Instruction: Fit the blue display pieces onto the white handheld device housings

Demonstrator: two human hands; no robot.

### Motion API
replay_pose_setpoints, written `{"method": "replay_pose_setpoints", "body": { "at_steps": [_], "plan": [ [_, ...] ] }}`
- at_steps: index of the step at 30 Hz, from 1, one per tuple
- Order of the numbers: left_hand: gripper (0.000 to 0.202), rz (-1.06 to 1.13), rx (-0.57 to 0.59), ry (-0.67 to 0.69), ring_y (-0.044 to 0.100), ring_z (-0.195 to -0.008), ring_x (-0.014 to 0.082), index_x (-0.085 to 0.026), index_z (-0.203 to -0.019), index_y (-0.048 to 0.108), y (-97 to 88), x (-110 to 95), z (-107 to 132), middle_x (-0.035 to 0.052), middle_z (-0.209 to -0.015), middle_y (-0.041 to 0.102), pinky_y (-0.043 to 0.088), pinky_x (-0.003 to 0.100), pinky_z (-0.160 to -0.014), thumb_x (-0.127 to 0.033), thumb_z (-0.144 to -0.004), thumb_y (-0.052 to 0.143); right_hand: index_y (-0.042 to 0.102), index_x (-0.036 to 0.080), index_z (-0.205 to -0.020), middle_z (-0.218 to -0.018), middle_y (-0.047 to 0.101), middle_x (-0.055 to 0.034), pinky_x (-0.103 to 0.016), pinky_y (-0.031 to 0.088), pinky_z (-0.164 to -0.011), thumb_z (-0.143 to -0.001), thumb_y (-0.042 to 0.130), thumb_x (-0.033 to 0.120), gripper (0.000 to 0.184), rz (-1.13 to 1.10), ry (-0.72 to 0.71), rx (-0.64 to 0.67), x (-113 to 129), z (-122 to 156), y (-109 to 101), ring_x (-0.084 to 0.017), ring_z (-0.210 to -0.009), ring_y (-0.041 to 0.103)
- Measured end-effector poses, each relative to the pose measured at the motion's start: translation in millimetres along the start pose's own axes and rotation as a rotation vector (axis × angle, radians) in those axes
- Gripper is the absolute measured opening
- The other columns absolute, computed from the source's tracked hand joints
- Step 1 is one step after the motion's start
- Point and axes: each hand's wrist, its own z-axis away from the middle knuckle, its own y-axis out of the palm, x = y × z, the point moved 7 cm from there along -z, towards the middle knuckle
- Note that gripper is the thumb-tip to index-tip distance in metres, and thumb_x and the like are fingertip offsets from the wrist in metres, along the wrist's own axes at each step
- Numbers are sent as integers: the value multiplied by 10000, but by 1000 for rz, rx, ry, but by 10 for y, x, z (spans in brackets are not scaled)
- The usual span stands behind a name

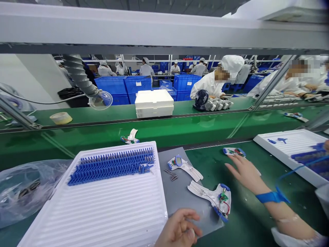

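My right hand (244,173), with a blue wrist strap (272,197), reaches over a white-and-blue handheld device half (233,151) with a circuit board. Its fingers are stretched out at the near edge; contact is unclear, and the hand hides part of the handle. My left hand (181,228) hovers low by the grey mat (177,195), fingers loosely bent and apart, holding nothing visible. Nearest to it lies an opened housing half (221,202) with wires and a green board. Beyond that are a housing half with a display (178,160) and several small springs (172,175).
A white ribbed tray (115,209) holds rows of blue parts (110,166) at left, beside a plastic bag (28,192). Another tray (285,144) stands right, near a co-worker's hand (326,145). Behind runs a green conveyor belt (180,126) carrying another housing piece (130,137).
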Motion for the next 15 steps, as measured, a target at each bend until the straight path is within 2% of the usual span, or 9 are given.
{"method": "replay_pose_setpoints", "body": {
  "at_steps": [2, 4, 6, 8, 10, 12, 14, 15],
  "plan": [
    [476, -9, -108, 59, 610, -828, 190, -207, -982, 664, -87, -54, -10, 111, -1066, 625, 435, 290, -684, -549, -657, 728, 638, 116, -1086, -1089, 672, -181, -404, 529, -828, -927, 412, 425, 415, -46, -79, 166, 435, -51, 227, -292, -992, 646],
    [473, -14, -211, 111, 597, -823, 182, -206, -966, 655, -192, -112, -4, 106, -1077, 615, 440, 282, -673, -564, -662, 715, 628, 157, -1086, -1020, 701, -99, -320, 545, -782, -933, 463, 415, 343, -90, -145, 301, 895, -99, 434, -207, -900, 675],
    [444, -16, -291, 141, 582, -852, 171, -220, -958, 648, -285, -174, 13, 96, -1150, 578, 444, 268, -679, -559, -677, 706, 623, 158, -1056, -925, 699, -57, -317, 548, -726, -925, 509, 433, 325, -102, -173, 382, 1248, -178, 588, -170, -790, 671],
    [421, -13, -381, 170, 559, -929, 179, -229, -982, 639, -367, -246, 38, 91, -1204, 540, 447, 261, -710, -538, -701, 695, 625, 145, -996, -860, 678, -34, -321, 543, -698, -916, 543, 421, 299, -94, -173, 423, 1449, -288, 659, -152, -734, 652],
    [434, 23, -485, 216, 528, -1023, 201, -233, -1004, 628, -438, -319, 68, 86, -1236, 513, 449, 260, -742, -521, -690, 713, 628, 122, -946, -837, 674, -43, -320, 541, -680, -909, 567, 348, 237, -93, -167, 439, 1533, -395, 607, -153, -712, 648],
    [490, 133, -558, 250, 509, -1091, 214, -261, -1036, 602, -482, -347, 84, 67, -1269, 493, 457, 264, -771, -534, -654, 739, 623, 101, -1000, -875, 692, -79, -310, 540, -663, -894, 565, 239, 184, -120, -187, 443, 1588, -443, 418, -163, -700, 659],
    [563, 317, -538, 212, 553, -1042, 205, -297, -1063, 576, -471, -290, 61, 51, -1244, 524, 478, 277, -745, -599, -615, 734, 586, 129, -1142, -991, 699, -95, -276, 540, -690, -873, 537, 167, 275, -186, -265, 460, 1692, -385, 142, -167, -752, 676],
    [597, 398, -465, 162, 587, -978, 203, -296, -1069, 574, -423, -241, 31, 57, -1191, 567, 489, 281, -703, -645, -604, 709, 562, 159, -1196, -1046, 694, -83, -255, 539, -727, -865, 532, 160, 332, -240, -340, 486, 1780, -309, 0, -165, -813, 679]
  ]
}}
